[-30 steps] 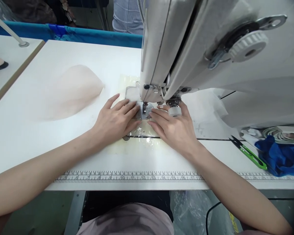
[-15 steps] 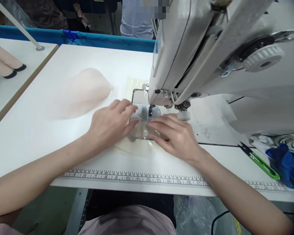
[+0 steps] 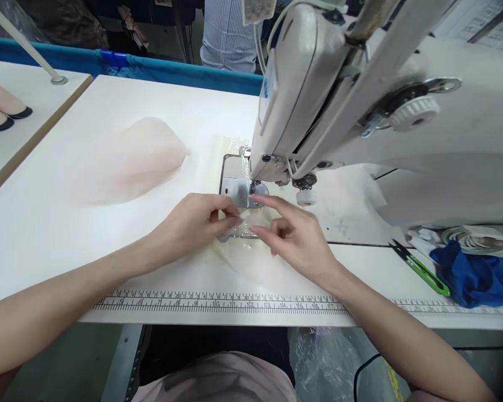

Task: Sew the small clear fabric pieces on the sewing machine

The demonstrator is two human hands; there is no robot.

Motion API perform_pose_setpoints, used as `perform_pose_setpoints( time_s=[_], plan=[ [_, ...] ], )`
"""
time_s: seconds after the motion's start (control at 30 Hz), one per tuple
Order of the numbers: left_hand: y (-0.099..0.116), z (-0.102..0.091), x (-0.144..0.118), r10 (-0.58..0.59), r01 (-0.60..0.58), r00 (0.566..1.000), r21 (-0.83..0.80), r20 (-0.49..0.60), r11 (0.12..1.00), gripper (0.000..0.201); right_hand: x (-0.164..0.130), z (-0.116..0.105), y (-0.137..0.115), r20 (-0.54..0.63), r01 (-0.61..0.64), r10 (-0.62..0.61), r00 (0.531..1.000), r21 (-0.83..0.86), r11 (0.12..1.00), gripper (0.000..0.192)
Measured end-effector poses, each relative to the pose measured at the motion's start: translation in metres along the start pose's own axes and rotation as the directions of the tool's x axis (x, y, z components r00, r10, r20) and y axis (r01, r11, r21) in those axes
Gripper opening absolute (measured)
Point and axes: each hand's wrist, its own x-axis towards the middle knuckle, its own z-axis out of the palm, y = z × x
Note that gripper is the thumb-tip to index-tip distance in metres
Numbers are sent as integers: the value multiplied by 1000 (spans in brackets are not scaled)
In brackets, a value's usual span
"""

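A white sewing machine [image 3: 295, 95] reaches over the table from the right, its metal needle plate [image 3: 235, 190] just beyond my fingers. My left hand [image 3: 199, 223] pinches a small whitish translucent piece [image 3: 245, 214] between thumb and forefinger, in front of the plate. Close by, my right hand [image 3: 295, 234] has its thumb and forefinger apart, the forefinger reaching toward the presser foot. Nothing shows between those fingers. Clear, shiny sheeting [image 3: 241, 228] lies under the hands. On the left rests a sheer pale pink fabric piece [image 3: 151, 159].
Green-handled thread snips [image 3: 423, 271] lie at the right beside a crumpled blue cloth [image 3: 478, 276]. A printed ruler [image 3: 235, 304] runs along the front edge. Beige pieces with black ends [image 3: 4, 106] lie far left. Beyond the blue border, someone in a striped shirt [image 3: 229, 36] is visible.
My left fingers have come down and closed in a pinch on the small piece. My right forefinger has lifted and spread from the thumb. The view has shifted slightly.
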Motion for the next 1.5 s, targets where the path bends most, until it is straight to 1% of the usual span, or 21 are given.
perform_pose_setpoints(
  time_s=[0.03, 0.07, 0.1, 0.17, 0.23, 0.3, 0.33, 0.4, 0.43, 0.5, 0.57, 0.7, 0.8, 0.87, 0.93, 1.0, 1.07, 1.13, 1.27, 1.4, 1.5],
  plan=[
    [2, 1, -1, 5, -6, 1000, -33, -12, 999, 14, 0, 1, -1, 62, -93, 88, 994, 93, 991, 30],
    [3, 1, -1, 11, -13, 1000, -44, -25, 999, 14, -1, 2, -1, 108, -159, 144, 984, 151, 976, 24],
    [4, 1, -2, 15, -16, 999, -40, -36, 999, 14, 0, 2, 0, 129, -193, 172, 977, 173, 966, 18],
    [4, 0, -2, 2, -3, 999, -20, -54, 1000, 10, 1, 1, 2, 110, -181, 166, 980, 136, 974, 13],
    [5, -1, -1, -47, 45, 998, -43, -39, 998, 9, 3, -1, 2, 65, -119, 116, 991, 48, 992, 13],
    [5, -1, 0, -129, 134, 991, -140, 42, 981, 7, 3, -2, 1, 38, -64, 64, 997, -2, 998, 14],
    [5, -1, 1, -172, 189, 980, -200, 96, 962, 7, 3, -2, 0, 35, -57, 57, 998, 3, 998, 14],
    [5, 0, 1, -233, 286, 952, -309, 198, 907, 7, 2, -2, -2, 44, -86, 83, 996, 73, 994, 12],
    [6, 1, 1, -244, 317, 941, -356, 234, 879, 6, 2, -2, -2, 54, -116, 110, 992, 123, 986, 10],
    [7, 1, 1, -230, 338, 931, -434, 283, 835, 4, 2, -2, -2, 75, -160, 147, 986, 211, 964, 8],
    [8, 0, 1, -192, 314, 938, -470, 290, 825, 4, 2, -2, -2, 68, -153, 141, 988, 233, 960, 6],
    [12, 1, -1, -124, 210, 965, -397, 232, 893, 10, 3, -2, -3, 27, -88, 84, 996, 187, 979, 5],
    [12, 3, -2, -89, 180, 964, -370, 250, 912, 14, 2, -2, -5, 30, -51, 46, 998, 203, 978, 9],
    [11, 5, -3, -72, 158, 968, -361, 242, 919, 14, 1, -1, -6, 27, -23, 18, 999, 176, 984, 10],
    [11, 7, -5, -44, 98, 985, -324, 167, 941, 13, 0, -1, -6, 17, 3, -5, 1000, 137, 991, 10],
    [12, 9, -6, 7, 5, 999, -253, 47, 967, 11, 0, 0, -6, 4, 16, -17, 1000, 127, 992, 6],
    [12, 11, -7, 69, -77, 996, -175, -51, 982, 10, 0, 1, -5, -10, 20, -19, 1000, 142, 990, 6],
    [13, 13, -8, 117, -128, 988, -120, -98, 984, 9, -1, 1, -5, -20, 21, -18, 1000, 157, 987, 11],
    [11, 14, -8, 149, -158, 982, -72, -111, 985, 10, -1, 1, -6, -18, 34, -32, 999, 156, 987, 11],
    [11, 15, -8, 149, -158, 983, -71, -108, 985, 10, -1, 0, -5, 15, 50, -52, 999, 129, 990, 9],
    [11, 16, -8, 148, -156, 983, -75, -109, 985, 9, -1, 0, -4, 12, 63, -64, 998, 116, 991, 9]
  ],
)
